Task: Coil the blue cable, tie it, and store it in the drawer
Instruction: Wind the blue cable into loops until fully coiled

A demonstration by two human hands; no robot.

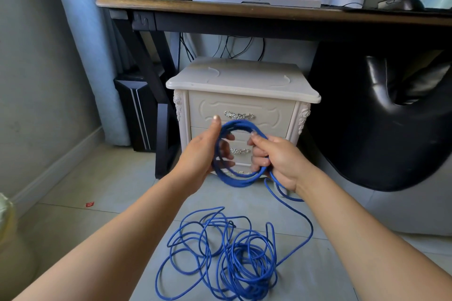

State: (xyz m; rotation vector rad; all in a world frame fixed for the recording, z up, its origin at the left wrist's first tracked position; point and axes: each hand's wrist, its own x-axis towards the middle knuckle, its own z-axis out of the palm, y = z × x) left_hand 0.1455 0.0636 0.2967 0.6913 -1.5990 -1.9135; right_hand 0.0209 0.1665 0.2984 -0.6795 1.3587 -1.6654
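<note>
1. Left hand [199,157] hooked its fingers through the blue cable [241,125] coil, and right hand [278,162] fingers clamped the other side, by the nightstand [244,80].
2. Most lay tangled on the floor [85,190], so I'd keep loops same-sized.

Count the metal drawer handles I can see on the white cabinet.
2. One handle sits on the top drawer, above the coiled blue cable; the other shows through the coil, between the left hand and right hand. Lower ones may be hidden.
</note>
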